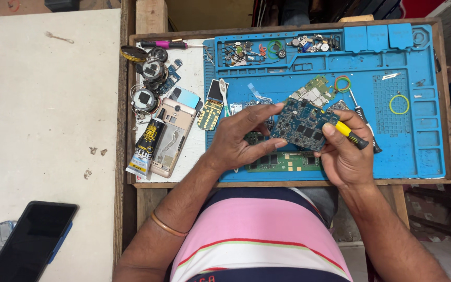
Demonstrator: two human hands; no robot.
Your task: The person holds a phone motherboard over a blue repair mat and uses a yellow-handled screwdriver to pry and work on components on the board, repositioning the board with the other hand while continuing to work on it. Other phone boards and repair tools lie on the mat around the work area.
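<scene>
My left hand [238, 138] and my right hand [343, 156] together hold a blue circuit board [303, 124] above the blue work mat [418, 151]. The left fingers grip the board's left edge and top. My right hand also clasps a screwdriver with a yellow and black handle [352, 133], its thumb pressing on the board's right side. A green circuit board [284, 162] lies flat on the mat just beneath my hands. Another green board [313, 93] rests farther back on the mat.
A glue tube [147, 146], a gold phone shell [173, 133], a keypad part [211, 107] and round speaker parts [150, 78] lie left of the mat. A second screwdriver [364, 117] and rubber bands [399, 104] sit on the mat. A black phone [32, 240] lies on the white table at the left.
</scene>
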